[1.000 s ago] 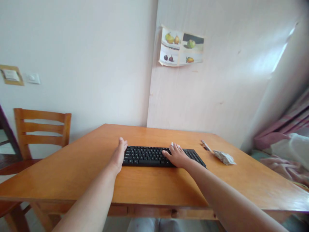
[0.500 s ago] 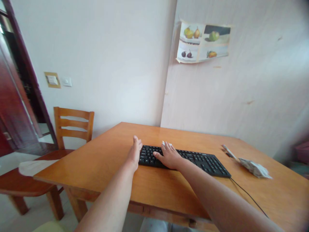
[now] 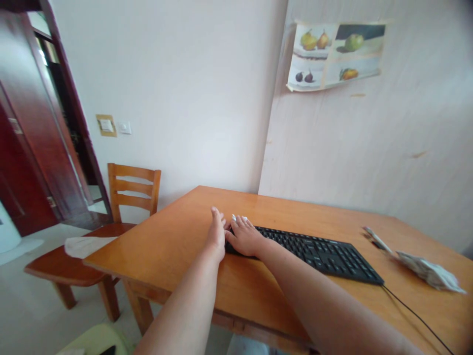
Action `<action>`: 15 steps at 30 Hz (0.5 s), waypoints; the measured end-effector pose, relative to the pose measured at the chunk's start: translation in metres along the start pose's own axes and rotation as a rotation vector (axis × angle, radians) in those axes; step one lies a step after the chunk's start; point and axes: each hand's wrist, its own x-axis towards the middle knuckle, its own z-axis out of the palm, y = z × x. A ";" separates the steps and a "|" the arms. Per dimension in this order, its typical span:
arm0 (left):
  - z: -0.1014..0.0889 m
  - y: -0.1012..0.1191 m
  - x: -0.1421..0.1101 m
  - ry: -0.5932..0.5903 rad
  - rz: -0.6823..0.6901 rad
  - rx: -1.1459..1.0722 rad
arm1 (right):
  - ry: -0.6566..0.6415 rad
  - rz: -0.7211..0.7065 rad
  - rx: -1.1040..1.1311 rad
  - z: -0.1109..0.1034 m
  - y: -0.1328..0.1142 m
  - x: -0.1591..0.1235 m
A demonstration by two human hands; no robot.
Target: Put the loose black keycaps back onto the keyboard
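A black keyboard (image 3: 314,251) lies at a slant on the wooden table (image 3: 177,236). At its left end stands my left hand (image 3: 217,234), thumb raised and fingers stretched, its palm side against the edge. My right hand (image 3: 244,237) presses down over the leftmost keys, right beside the left hand. White tissue-like material (image 3: 234,218) peeks out past its fingertips; most of it is hidden under the palm. The keyboard's cable (image 3: 414,315) trails off toward the lower right.
A crumpled greyish packet (image 3: 428,271) and a pen-like stick (image 3: 379,239) lie on the table's right side. A wooden chair (image 3: 133,199) stands at the left, near a dark red door (image 3: 37,128). A pale green stool (image 3: 98,340) is low in front.
My right hand has slid left along the keyboard with the white tissue, up to my left hand. The keyboard's right part and cable came into sight. The view has turned left.
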 end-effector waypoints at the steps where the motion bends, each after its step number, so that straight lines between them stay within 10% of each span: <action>1: 0.000 0.001 0.000 -0.003 -0.004 -0.014 | 0.002 -0.006 -0.005 0.001 -0.003 0.000; 15: 0.002 -0.009 0.002 -0.102 0.138 0.271 | 0.017 -0.057 -0.037 0.001 -0.027 -0.053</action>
